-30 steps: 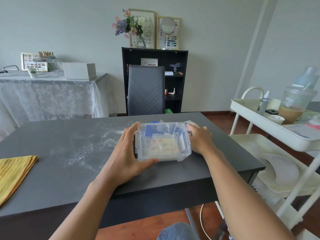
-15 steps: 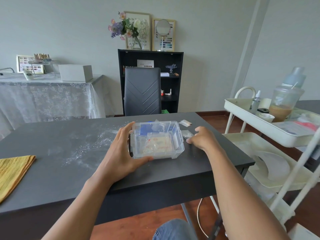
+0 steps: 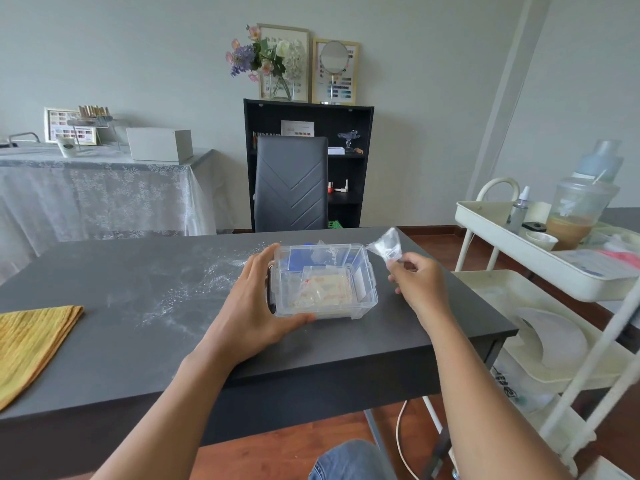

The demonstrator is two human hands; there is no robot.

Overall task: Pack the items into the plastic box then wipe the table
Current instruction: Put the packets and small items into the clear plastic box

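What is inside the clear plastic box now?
In the box lie a clear packet with pale contents and red marks, something blue at the back and a white card by the right wall. What lies under the packet is covered.

I'm looking at a home nail salon: colour swatch charts [image 3: 335, 72], a vanity mirror [image 3: 334, 59], a supply trolley [image 3: 540, 258] and a client chair [image 3: 291, 183].

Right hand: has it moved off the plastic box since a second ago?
Yes. The right hand has left the plastic box wall, gone rightward and up off the table, and now pinches a small clear packet.
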